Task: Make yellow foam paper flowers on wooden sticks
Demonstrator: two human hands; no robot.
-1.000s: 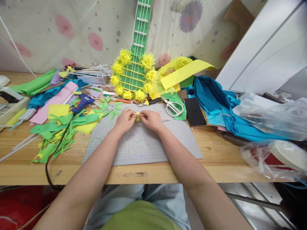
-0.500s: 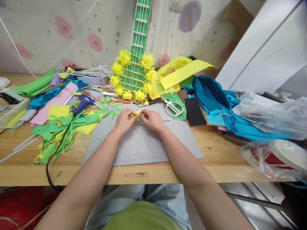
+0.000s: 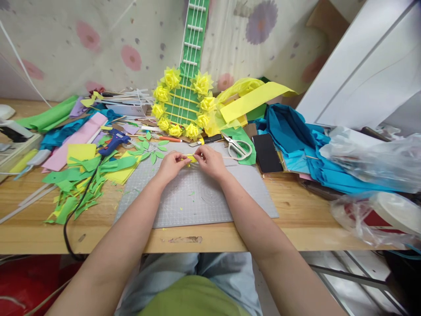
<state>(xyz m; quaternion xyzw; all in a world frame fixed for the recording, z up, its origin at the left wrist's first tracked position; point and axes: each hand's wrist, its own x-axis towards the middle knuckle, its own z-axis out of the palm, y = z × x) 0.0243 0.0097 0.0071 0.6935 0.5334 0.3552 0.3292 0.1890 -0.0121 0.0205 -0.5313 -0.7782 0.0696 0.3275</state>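
Note:
Above the grey cutting mat, my left hand pinches one side of a small yellow paper piece. My right hand closes on its other side and also holds a thin stick that points right. Left of my hands lie green paper leaves on wires. White-handled scissors rest on green paper to the right. Behind stands a green guitar shape ringed with yellow paper flowers.
A blue glue gun and green scraps lie left, its black cable hanging over the table's front edge. A black phone, blue paper and a plastic-wrapped roll are at right.
My right hand's fingers have shifted slightly on the stick, and more of the yellow piece now shows between my hands. My left hand has barely moved.

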